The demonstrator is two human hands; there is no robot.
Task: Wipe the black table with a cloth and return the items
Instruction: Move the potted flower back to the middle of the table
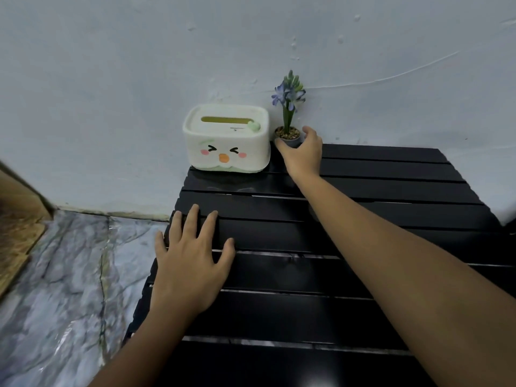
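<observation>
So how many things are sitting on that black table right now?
2. A white tissue box stands at the table's far left corner by the wall, and a small potted flower stands just right of it, gripped by the right hand. Nothing else shows in view.

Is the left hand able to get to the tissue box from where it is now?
Probably yes: the left hand lies flat on the black table, with bare slats between it and the tissue box.

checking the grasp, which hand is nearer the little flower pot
Right. The right hand curls around the flower pot; the left hand lies flat on the near left table edge.
</observation>
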